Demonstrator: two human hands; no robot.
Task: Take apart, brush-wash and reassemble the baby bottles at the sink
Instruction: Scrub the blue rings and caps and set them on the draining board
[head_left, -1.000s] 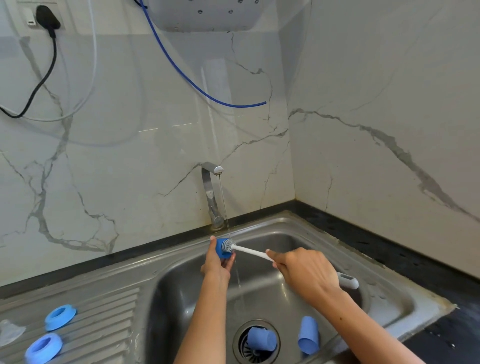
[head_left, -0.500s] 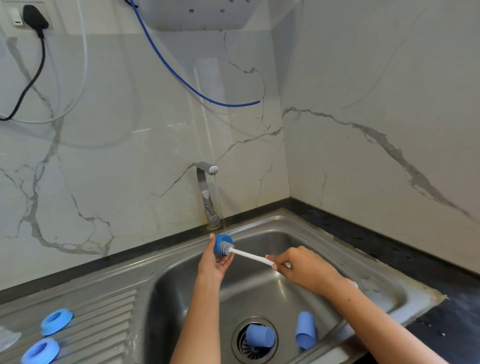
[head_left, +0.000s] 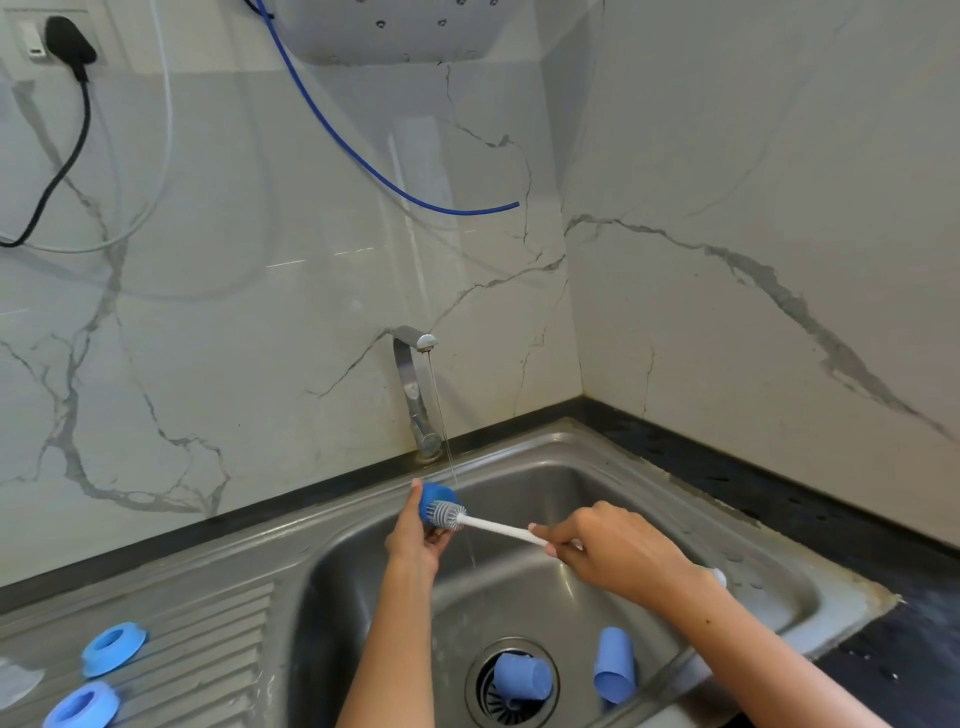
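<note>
**Scrubbing one blue cap under the running tap**

Holding: the left hand (head_left: 418, 538) grips one small blue bottle cap (head_left: 435, 503) over the back left part of the sink (head_left: 649, 470), fingers curled round it, open side turned toward the right. The right hand (head_left: 618, 553) is closed round the white handle of one bottle brush (head_left: 498, 528); its grey bristle head sits at the mouth of the cap, partly inside. The handle end sticks out behind the right wrist.

Water: one thin stream falls from the tap (head_left: 415, 384), passes just beside the cap and brush head, and runs on down into the basin.

Count, in the basin: two pale blue cup-shaped bottle parts. One (head_left: 521, 675) lies on its side on the drain strainer (head_left: 511, 712). The other (head_left: 615, 666) lies just right of the drain, near the front wall, apart from the first.

Count, on the ribbed draining surface (head_left: 208, 639) at left: two blue collar rings, one (head_left: 113, 643) behind the other (head_left: 82, 706), close together but not touching. One clear, pale piece (head_left: 18, 680) lies at the far left edge, cut off by the frame; what it is cannot be told.

Background: marble-look wall, one black plug (head_left: 70, 44) in a socket at top left, one loose blue tube (head_left: 395, 176) hanging from a white unit (head_left: 415, 31) above.
</note>
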